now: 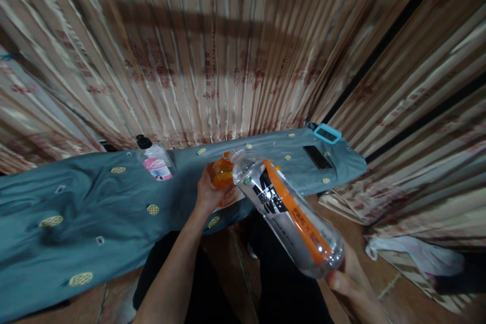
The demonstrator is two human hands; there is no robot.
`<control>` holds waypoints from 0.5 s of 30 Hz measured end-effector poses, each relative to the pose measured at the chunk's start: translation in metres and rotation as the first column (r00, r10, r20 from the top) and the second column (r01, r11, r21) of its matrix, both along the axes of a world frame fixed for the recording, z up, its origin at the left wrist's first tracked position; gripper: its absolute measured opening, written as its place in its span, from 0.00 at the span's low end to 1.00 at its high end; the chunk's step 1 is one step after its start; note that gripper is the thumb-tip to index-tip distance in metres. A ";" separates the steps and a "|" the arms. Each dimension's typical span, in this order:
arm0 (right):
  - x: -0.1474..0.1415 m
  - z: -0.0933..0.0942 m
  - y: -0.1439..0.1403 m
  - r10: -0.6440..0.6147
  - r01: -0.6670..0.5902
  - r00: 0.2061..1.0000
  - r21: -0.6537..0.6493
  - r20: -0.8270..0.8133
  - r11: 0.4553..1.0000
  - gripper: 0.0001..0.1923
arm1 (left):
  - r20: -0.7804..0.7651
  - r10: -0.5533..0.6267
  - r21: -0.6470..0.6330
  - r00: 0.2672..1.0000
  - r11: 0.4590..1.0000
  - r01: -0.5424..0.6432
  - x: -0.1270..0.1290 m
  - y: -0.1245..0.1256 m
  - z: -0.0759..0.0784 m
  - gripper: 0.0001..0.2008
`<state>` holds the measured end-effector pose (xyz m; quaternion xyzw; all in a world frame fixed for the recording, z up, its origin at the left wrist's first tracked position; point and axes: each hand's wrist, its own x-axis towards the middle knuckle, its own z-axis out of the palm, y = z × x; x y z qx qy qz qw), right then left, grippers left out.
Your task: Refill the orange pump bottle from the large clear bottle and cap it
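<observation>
Two grips are closed: the left hand (208,191) wraps an orange bottle (223,174) toward the front edge of the teal-draped bench (125,223); the right hand (351,278) clasps the base end of a clear, orange-labelled plastic bottle (288,215), slanted, its mouth just beside the orange bottle's neck. A pink-labelled pump bottle (155,163) stands near the back edge, left of both; a black smartphone (317,157) lies toward the right end, a blue-rimmed device (327,134) at the back right corner.

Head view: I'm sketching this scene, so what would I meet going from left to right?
Pump bottle → left hand → orange bottle → large clear bottle → right hand → white plastic bag.
</observation>
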<state>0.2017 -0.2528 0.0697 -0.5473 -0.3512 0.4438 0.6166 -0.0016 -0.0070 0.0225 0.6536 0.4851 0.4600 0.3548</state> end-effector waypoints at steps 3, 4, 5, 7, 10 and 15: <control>0.002 -0.001 0.001 0.000 0.000 1.000 -0.005 -0.009 1.000 0.55 | 0.013 -0.008 -0.004 1.000 1.000 0.009 0.001 0.000 0.001 0.33; 0.002 -0.002 0.001 0.004 -0.004 1.000 0.000 -0.009 1.000 0.55 | 0.015 -0.008 -0.005 1.000 1.000 0.008 0.001 0.000 0.001 0.33; 0.002 -0.003 0.001 0.012 -0.012 1.000 0.010 -0.008 1.000 0.56 | 0.016 -0.009 -0.007 1.000 1.000 0.009 0.001 0.000 0.001 0.33; 0.004 -0.007 0.001 0.018 -0.018 1.000 0.028 -0.008 0.999 0.56 | 0.016 -0.012 -0.006 1.000 1.000 0.012 0.001 0.000 0.001 0.32; 0.006 -0.011 0.001 0.013 -0.012 1.000 0.012 -0.011 1.000 0.56 | 0.015 -0.008 -0.007 1.000 1.000 0.008 0.000 0.000 0.000 0.32; 0.000 0.000 0.000 -0.011 0.011 1.000 -0.010 -0.022 1.000 0.53 | 0.007 0.006 -0.009 1.000 1.000 -0.006 0.001 0.000 -0.001 0.32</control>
